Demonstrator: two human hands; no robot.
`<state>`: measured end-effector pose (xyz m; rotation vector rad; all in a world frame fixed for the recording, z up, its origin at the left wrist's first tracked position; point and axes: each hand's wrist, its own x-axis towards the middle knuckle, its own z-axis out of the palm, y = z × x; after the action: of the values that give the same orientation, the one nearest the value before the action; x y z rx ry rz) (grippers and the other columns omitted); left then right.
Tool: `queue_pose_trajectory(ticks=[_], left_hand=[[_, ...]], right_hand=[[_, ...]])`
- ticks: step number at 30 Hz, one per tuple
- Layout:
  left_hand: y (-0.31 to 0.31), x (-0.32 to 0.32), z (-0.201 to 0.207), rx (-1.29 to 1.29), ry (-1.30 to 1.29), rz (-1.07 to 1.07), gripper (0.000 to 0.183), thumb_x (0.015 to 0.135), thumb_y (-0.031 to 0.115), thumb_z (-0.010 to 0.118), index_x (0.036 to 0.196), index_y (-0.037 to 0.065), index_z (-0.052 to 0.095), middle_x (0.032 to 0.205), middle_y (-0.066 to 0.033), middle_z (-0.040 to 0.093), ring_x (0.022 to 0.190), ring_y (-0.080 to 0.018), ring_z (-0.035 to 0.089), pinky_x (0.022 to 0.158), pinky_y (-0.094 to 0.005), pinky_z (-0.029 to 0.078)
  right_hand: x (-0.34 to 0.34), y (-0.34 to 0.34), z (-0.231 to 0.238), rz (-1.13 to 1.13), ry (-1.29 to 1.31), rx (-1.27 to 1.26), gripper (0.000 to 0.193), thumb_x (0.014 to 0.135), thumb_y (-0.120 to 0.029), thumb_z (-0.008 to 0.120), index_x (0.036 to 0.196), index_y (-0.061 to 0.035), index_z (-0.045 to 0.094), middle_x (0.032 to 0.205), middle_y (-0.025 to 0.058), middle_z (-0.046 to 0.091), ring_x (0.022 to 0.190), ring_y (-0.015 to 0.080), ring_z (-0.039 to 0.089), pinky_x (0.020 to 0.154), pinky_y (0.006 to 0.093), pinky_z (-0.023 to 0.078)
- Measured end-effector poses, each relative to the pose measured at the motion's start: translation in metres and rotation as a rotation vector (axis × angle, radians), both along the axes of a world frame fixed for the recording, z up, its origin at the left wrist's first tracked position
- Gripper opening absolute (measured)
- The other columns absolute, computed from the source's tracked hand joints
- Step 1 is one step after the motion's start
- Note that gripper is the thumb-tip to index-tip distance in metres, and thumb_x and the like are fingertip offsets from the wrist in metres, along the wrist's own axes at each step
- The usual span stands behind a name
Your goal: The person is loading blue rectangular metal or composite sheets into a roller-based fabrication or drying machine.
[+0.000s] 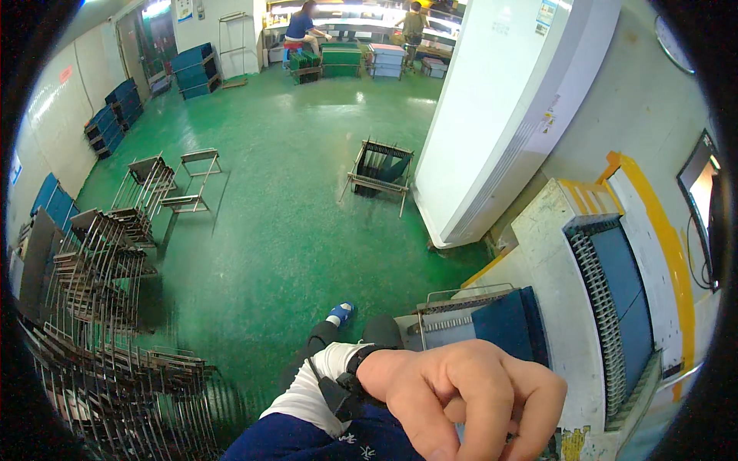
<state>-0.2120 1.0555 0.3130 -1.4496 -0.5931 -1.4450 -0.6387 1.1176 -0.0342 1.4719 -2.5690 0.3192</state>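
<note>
My left hand reaches across in front of my body toward the right, at the lower edge. Its fingers are curled inward, and whatever they may hold is hidden behind them. A white sleeve and a dark wristband with a small black device cover the forearm. Just beyond the hand stands a metal-framed rack with dark blue panels in it. To the right, a white machine has blue boards lying beside a row of metal coils. My right hand does not show.
Many stacked metal racks crowd the left side. A rack with dark panels stands on the green floor. A tall white cabinet rises at right, near a wall screen. Two people are at a lit bench far back.
</note>
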Motion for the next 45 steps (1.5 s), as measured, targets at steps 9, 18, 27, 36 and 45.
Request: queue_pose_trajectory(ticks=[9,18,27,36,45], left_hand=[[-0.012,0.036,-0.01,-0.165,-0.476,-0.021,0.033,0.081,0.034,0.072,0.094,0.003,0.068,0.097,-0.0117,0.058,0.084,-0.0193,0.051,0.075,-0.0289,0.039],[-0.008,0.013,-0.008,-0.14,-0.406,-0.091,0.031,0.08,0.032,0.073,0.093,0.004,0.07,0.094,-0.0115,0.058,0.083,-0.0185,0.05,0.072,-0.0272,0.038],[-0.012,0.026,-0.009,-0.119,-0.375,-0.019,0.026,0.082,0.027,0.072,0.093,0.003,0.069,0.094,-0.0122,0.058,0.08,-0.0189,0.051,0.07,-0.028,0.039],[-0.011,0.018,-0.004,-0.119,-0.323,-0.024,0.022,0.083,0.023,0.071,0.093,0.003,0.069,0.093,-0.0129,0.058,0.078,-0.0193,0.051,0.067,-0.0288,0.04],[-0.009,0.019,-0.001,-0.118,-0.288,-0.004,0.017,0.084,0.018,0.07,0.093,0.003,0.069,0.092,-0.0136,0.058,0.075,-0.0197,0.052,0.065,-0.0296,0.041]], right_hand=[[-0.005,0.005,-0.005,-0.025,0.109,-0.008,0.03,0.078,-0.028,0.069,0.083,0.0014,0.065,0.094,0.0193,0.062,0.087,0.0401,0.06,0.076,0.0485,0.047],[0.007,0.021,0.032,-0.114,-0.081,0.102,0.032,0.078,-0.028,0.069,0.088,0.0024,0.066,0.099,0.0223,0.064,0.093,0.0404,0.061,0.082,0.0483,0.048],[-0.002,-0.003,-0.001,-0.032,-0.02,0.055,0.039,0.078,-0.03,0.069,0.096,0.0048,0.067,0.116,0.0276,0.061,0.107,0.0421,0.058,0.093,0.047,0.046],[0.009,0.001,0.021,-0.053,-0.088,0.095,0.034,0.078,-0.029,0.068,0.086,0.0041,0.065,0.107,0.0267,0.063,0.097,0.0433,0.06,0.084,0.0481,0.048],[-0.004,0.002,0.002,-0.027,0.04,0.054,0.034,0.078,-0.027,0.069,0.09,0.0044,0.065,0.108,0.0262,0.063,0.098,0.0434,0.06,0.087,0.0485,0.047]])
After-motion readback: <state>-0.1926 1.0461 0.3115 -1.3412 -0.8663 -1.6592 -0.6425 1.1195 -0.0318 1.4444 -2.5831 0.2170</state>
